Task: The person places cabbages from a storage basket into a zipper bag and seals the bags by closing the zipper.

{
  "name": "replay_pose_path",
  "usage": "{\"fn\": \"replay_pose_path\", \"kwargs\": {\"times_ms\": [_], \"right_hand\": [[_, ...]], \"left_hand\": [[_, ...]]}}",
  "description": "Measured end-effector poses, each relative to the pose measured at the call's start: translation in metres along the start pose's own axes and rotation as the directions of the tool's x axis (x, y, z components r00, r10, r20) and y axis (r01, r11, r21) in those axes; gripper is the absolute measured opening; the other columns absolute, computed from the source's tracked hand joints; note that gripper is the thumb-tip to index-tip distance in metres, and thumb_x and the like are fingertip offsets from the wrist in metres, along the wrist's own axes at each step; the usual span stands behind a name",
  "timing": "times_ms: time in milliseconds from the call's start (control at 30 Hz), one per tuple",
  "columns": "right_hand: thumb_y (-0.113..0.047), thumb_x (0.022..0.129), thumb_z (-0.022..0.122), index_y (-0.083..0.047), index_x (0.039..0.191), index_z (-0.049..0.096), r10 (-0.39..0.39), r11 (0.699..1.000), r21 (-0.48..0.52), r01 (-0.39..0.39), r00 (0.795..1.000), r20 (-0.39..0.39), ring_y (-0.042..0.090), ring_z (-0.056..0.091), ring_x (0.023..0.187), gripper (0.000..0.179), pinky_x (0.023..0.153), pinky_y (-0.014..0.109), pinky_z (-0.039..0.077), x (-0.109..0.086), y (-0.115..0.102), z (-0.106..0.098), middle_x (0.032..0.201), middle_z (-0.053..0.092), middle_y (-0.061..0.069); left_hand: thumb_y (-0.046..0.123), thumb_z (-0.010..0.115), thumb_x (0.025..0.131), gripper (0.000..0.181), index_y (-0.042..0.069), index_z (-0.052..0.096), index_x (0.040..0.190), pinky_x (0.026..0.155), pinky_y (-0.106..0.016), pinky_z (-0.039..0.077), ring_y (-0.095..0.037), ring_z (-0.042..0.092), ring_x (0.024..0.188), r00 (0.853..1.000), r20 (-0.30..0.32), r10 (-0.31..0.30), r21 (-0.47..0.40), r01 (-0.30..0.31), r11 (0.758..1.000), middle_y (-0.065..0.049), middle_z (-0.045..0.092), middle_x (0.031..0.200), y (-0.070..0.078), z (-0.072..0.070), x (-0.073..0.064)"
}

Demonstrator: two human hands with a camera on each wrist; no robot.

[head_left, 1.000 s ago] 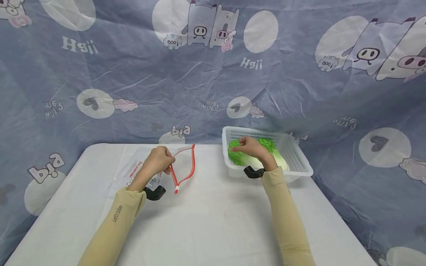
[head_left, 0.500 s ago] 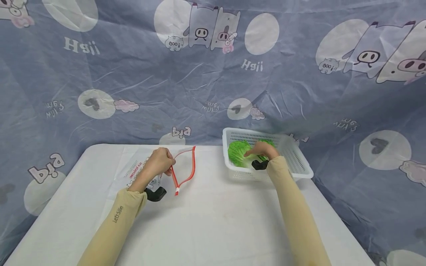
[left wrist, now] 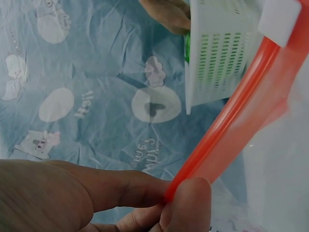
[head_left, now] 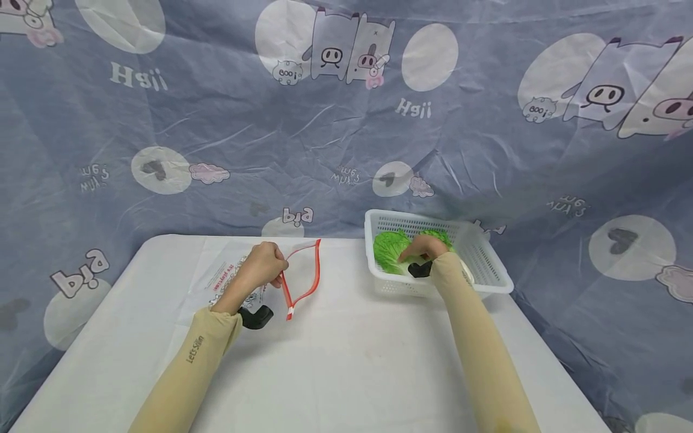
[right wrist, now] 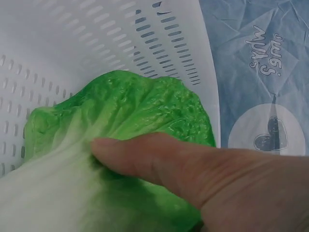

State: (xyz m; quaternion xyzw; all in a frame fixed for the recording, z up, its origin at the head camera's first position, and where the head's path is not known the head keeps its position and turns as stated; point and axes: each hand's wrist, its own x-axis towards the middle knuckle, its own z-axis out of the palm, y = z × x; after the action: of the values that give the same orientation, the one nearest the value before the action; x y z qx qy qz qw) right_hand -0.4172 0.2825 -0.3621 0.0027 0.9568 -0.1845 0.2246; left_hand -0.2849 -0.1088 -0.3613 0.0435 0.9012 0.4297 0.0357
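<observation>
My left hand (head_left: 264,264) pinches the red zip edge of a clear zip bag (head_left: 224,270) between thumb and fingers. The bag's mouth gapes, and a white slider (left wrist: 279,20) sits on the red strip (left wrist: 227,121) in the left wrist view. My right hand (head_left: 428,246) reaches into a white basket (head_left: 397,285). There it grips a napa cabbage (right wrist: 140,104), with the thumb (right wrist: 140,152) across the leaves; its other fingers are hidden. Leafy green of a napa cabbage (head_left: 388,249) shows left of the hand, and more green (head_left: 440,236) behind it.
A white-covered table (head_left: 346,361) carries the bag at left and the basket at back right. Behind and beside it hangs a grey-blue cartoon-print curtain (head_left: 303,132). The basket's slotted walls rise around the cabbage.
My right hand has gone down and slightly right from above the basket onto the cabbage inside. My left hand keeps its pinch on the bag's edge, almost still.
</observation>
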Motion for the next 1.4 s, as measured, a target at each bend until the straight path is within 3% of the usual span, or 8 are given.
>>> {"fn": "replay_pose_path", "kwargs": {"times_ms": [300,400,533,633,800,967,1200,1400], "right_hand": [[-0.031,0.084,0.07,-0.019,0.063,0.037,-0.072,0.997,-0.034,0.07,0.995,-0.062,0.009,0.029,0.052,0.041,0.051,0.024,0.031,-0.003,0.002,-0.005,0.052,0.031,-0.01],[-0.031,0.082,0.071,-0.015,0.07,0.045,-0.079,0.997,0.018,0.081,0.992,-0.1,0.013,0.04,0.062,0.034,0.063,0.03,0.041,-0.007,0.002,-0.012,0.067,0.042,-0.003],[-0.031,0.082,0.071,0.003,0.102,0.053,-0.088,0.986,0.125,0.112,0.979,-0.182,0.025,0.051,0.093,0.043,0.092,0.043,0.046,-0.018,0.002,-0.021,0.103,0.053,0.014],[-0.033,0.084,0.069,0.007,0.112,0.049,-0.087,0.968,0.206,0.145,0.96,-0.265,0.029,0.051,0.1,0.053,0.095,0.047,0.046,-0.027,0.0,-0.026,0.112,0.051,0.018],[-0.04,0.086,0.066,-0.002,0.092,0.049,-0.048,0.942,0.289,0.173,0.919,-0.391,0.024,0.048,0.082,0.042,0.073,0.036,0.048,-0.042,-0.009,-0.03,0.095,0.046,0.012],[-0.04,0.084,0.064,0.012,0.119,0.048,0.016,0.908,0.372,0.192,0.872,-0.489,0.029,0.052,0.098,0.065,0.079,0.034,0.051,-0.06,-0.028,-0.029,0.12,0.051,0.026],[-0.032,0.082,0.064,0.0,0.104,0.048,0.051,0.767,0.536,0.351,0.8,-0.597,0.025,0.046,0.1,0.042,0.087,0.035,0.044,-0.083,-0.062,-0.011,0.112,0.045,0.017],[-0.027,0.083,0.064,-0.004,0.097,0.05,0.049,0.627,0.641,0.443,0.798,-0.6,0.021,0.043,0.088,0.03,0.08,0.031,0.04,-0.095,-0.097,0.02,0.101,0.044,0.01]], "left_hand": [[0.005,0.056,0.089,0.013,-0.003,0.064,0.083,0.052,-0.03,0.055,-0.016,0.065,0.047,1.0,-0.001,-0.009,0.006,0.009,1.0,-0.011,0.065,0.063,0.0,0.0,0.001],[0.005,0.056,0.089,0.013,-0.002,0.064,0.082,0.051,-0.03,0.055,-0.016,0.065,0.046,1.0,-0.006,-0.008,0.016,0.009,1.0,-0.01,0.065,0.062,-0.001,-0.001,0.002],[0.006,0.057,0.089,0.013,-0.001,0.064,0.082,0.054,-0.033,0.056,-0.014,0.064,0.046,1.0,-0.025,-0.008,0.027,0.009,1.0,-0.009,0.065,0.061,-0.002,-0.002,0.003],[0.007,0.058,0.088,0.012,0.0,0.064,0.081,0.055,-0.032,0.056,-0.014,0.065,0.047,0.999,-0.035,-0.01,0.031,0.011,0.999,-0.009,0.065,0.061,-0.003,-0.003,0.003],[0.006,0.058,0.086,0.014,0.0,0.067,0.076,0.048,-0.027,0.049,-0.014,0.064,0.047,0.999,-0.044,-0.003,0.055,0.005,0.998,-0.008,0.066,0.061,-0.005,-0.003,0.003],[0.006,0.057,0.084,0.015,0.002,0.067,0.073,0.045,-0.027,0.045,-0.014,0.063,0.048,0.999,-0.046,0.002,0.073,0.001,0.997,-0.007,0.066,0.059,-0.006,-0.003,0.004],[0.005,0.056,0.086,0.013,0.002,0.067,0.08,0.049,-0.027,0.047,-0.014,0.062,0.051,0.999,-0.042,0.015,0.07,-0.012,0.997,-0.007,0.066,0.063,-0.007,-0.001,0.004],[0.005,0.055,0.087,0.014,0.003,0.067,0.078,0.048,-0.027,0.045,-0.015,0.06,0.05,0.999,-0.05,0.014,0.07,-0.01,0.997,-0.005,0.063,0.059,-0.006,0.001,0.005]]}}
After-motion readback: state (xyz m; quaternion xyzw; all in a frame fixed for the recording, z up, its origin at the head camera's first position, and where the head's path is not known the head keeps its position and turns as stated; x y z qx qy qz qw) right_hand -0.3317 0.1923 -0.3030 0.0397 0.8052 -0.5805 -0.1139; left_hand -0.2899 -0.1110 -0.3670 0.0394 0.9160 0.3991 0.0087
